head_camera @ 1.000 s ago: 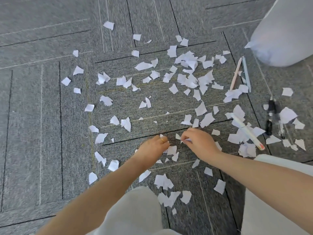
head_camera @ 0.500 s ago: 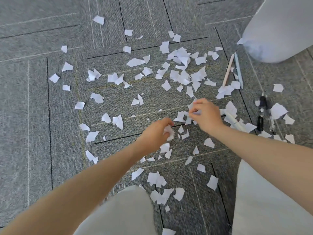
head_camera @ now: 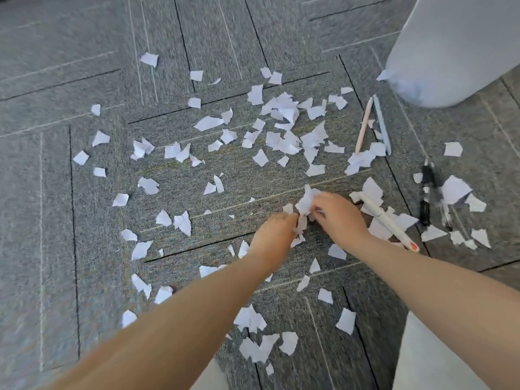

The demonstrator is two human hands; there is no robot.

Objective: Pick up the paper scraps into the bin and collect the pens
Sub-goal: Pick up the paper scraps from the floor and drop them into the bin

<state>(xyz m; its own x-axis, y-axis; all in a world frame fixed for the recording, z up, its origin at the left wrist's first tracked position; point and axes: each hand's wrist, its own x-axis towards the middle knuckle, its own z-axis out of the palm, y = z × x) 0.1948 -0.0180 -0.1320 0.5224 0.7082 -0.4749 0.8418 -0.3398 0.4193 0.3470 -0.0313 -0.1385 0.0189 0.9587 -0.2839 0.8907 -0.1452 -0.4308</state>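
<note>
Several white paper scraps (head_camera: 284, 137) lie scattered over the grey carpet. My right hand (head_camera: 339, 218) grips a bunch of gathered scraps (head_camera: 306, 199) just above the floor. Right beside it my left hand (head_camera: 274, 235) pinches scraps (head_camera: 301, 224) at its fingertips. A white pen with a red end (head_camera: 385, 219) lies close to the right of my right hand. A pink pen (head_camera: 363, 125) and a light blue pen (head_camera: 382, 123) lie side by side further back. Two black pens (head_camera: 426, 197) lie at the right. The pale bin (head_camera: 461, 46) stands at the top right.
My knees in pale trousers (head_camera: 439, 356) show at the bottom edge. More scraps (head_camera: 253, 319) lie between them, under my forearms. The carpet tiles (head_camera: 50, 249) at the left hold only a few scraps.
Both hands have come together near the middle, and my right hand now holds a bigger bunch of scraps. The view has shifted slightly.
</note>
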